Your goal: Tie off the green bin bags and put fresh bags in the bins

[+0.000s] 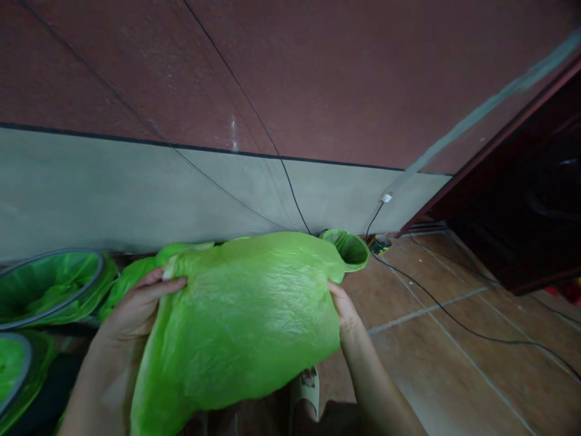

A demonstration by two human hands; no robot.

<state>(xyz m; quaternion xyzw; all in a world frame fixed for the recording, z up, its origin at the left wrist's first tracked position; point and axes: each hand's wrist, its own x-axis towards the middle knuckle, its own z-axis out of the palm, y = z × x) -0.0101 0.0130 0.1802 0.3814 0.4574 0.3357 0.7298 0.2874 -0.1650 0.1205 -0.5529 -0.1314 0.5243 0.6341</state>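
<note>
A light green plastic bag (254,315) is stretched out between my two hands, its lower part hanging down. My left hand (147,297) pinches its left upper corner between thumb and fingers. At the right edge, my right hand (341,307) grips the bag, with most of its fingers hidden behind the plastic. Just beyond the bag's right upper corner stands a small bin lined with green plastic (351,249). To the left of my left hand is a larger bin with a grey rim and green liner (54,284).
Another lined bin (13,369) stands at the lower left. A dark cable (445,315) runs over the brown tiled floor (408,375) from a wall plug (386,198). A small can (380,244) sits by the wall. A dark wooden door (521,200) is at right. A slipper (307,387) shows below.
</note>
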